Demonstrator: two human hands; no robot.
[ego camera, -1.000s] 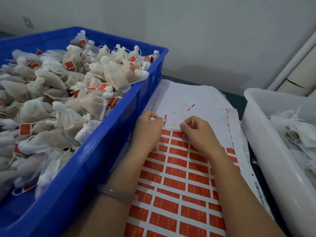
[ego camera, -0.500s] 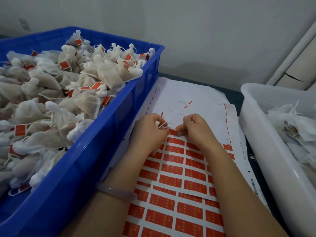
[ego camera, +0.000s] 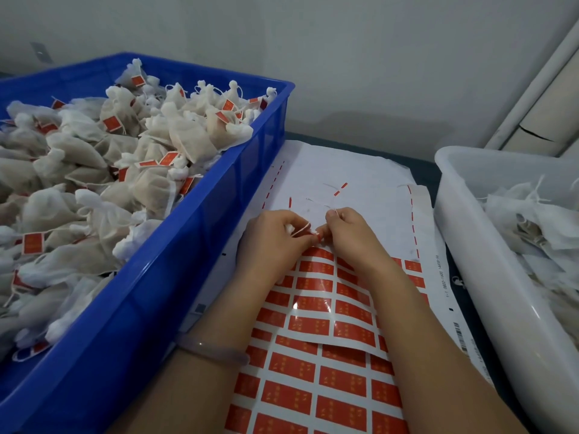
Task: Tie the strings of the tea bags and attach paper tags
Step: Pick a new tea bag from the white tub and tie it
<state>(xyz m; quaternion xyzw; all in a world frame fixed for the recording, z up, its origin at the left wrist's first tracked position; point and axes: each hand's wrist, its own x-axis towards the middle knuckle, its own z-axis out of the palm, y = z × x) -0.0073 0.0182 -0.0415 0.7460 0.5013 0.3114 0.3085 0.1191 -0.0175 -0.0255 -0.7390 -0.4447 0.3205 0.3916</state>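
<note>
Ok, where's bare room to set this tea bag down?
Beyond the left hand and right hand, which pinch a string, the peeled backing paper between blue crate and white tub is mostly bare. The crate is heaped with tagged bags.

— Where's the string (ego camera: pixel 301 228)?
— It's thin and white, stretched slantwise just above the sheet of red tags (ego camera: pixel 316 327), with a small red tag (ego camera: pixel 316 234) at its lower end.
— And the tea bags (ego camera: pixel 125 170)?
— White pouches, tagged, heaped at left.

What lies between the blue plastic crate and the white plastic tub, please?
Head view: sheets of red paper tags, left hand and right hand above them.
</note>
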